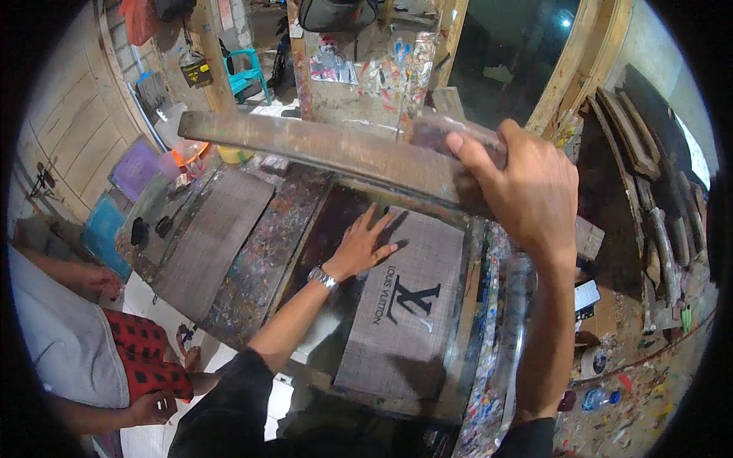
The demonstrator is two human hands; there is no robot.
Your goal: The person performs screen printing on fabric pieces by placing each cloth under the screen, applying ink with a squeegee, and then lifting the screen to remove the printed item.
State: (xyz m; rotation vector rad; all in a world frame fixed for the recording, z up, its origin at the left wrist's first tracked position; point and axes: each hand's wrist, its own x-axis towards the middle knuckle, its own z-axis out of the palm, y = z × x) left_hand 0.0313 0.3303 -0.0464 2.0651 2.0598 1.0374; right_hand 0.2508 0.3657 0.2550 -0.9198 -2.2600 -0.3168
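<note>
Right hand [519,168]: I grip a wooden bar [321,149].
Left hand [357,250]: spread, holding nothing.
Done: black-marked sheet [405,336].
Not done: plain sheet [217,244], I think.

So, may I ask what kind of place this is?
Probably a printing workshop: the table is spattered with many paint colours, one grey sheet bears a black design, and a similar plain sheet lies nearby.

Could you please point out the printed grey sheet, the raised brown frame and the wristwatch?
Printed grey sheet [410,304]: head view, on its dark print.
Raised brown frame [321,150]: head view, on its long side.
Wristwatch [323,278]: head view, on its silvery middle.
</note>
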